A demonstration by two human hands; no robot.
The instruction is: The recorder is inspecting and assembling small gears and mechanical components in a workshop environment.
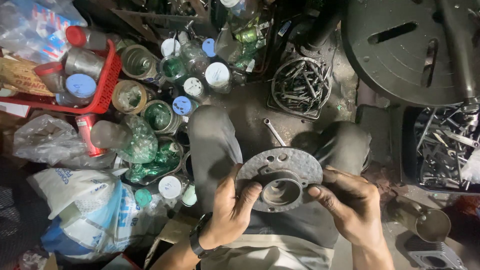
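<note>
I hold a round grey metal plate (pixel 280 172) with a large central hole and small bolt holes over my lap. My left hand (pixel 231 210) grips its left rim, thumb pressed on the face near the central hole; a dark watch sits on that wrist. My right hand (pixel 350 202) grips the right rim, forefinger reaching onto the face. The plate looks rough and speckled. Behind it my knees in grey trousers (pixel 212 140) are spread apart.
A wrench (pixel 274 131) lies on the dirty floor between my knees. A round tin of bolts (pixel 301 87) stands ahead, a crate of tools (pixel 442 147) at right, a dark round machine table (pixel 400 47) above it. Jars, cans and a red basket (pixel 102 85) crowd the left.
</note>
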